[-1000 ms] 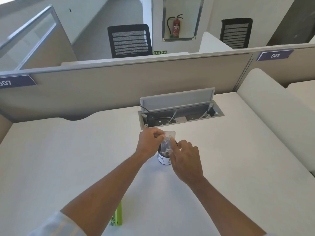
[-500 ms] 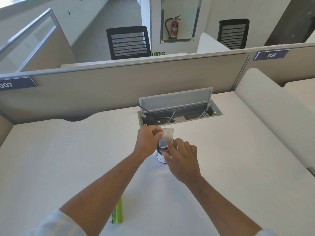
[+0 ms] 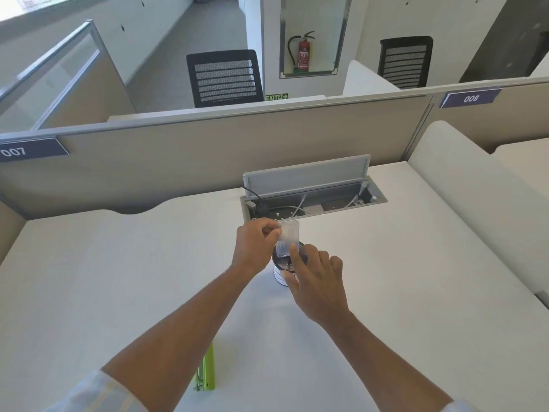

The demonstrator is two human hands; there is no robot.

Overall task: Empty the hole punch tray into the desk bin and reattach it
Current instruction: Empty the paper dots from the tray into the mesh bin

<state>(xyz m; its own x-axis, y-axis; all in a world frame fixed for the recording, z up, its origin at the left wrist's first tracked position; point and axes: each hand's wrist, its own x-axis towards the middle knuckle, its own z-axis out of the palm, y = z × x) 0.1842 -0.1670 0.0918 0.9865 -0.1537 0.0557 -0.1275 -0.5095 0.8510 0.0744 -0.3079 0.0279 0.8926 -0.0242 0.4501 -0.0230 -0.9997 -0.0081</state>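
Desk point(image 3: 118, 292): left hand point(image 3: 255, 248) tilts tray point(image 3: 287, 237) over bin point(image 3: 280, 269).

Surface: white rectangular desk top point(image 3: 118, 278), filling the lower frame.
Centre: small white cylindrical bin point(image 3: 279, 275).
Bottom centre: lime-green hole punch point(image 3: 206, 373).

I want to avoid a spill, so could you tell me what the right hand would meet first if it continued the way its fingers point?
Probably the clear tray held by the left hand above the bin; the right hand forefinger seems already touching it.

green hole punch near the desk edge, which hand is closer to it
Neither clearly. Both the left hand and right hand are far beyond the green hole punch, up at the desk bin.
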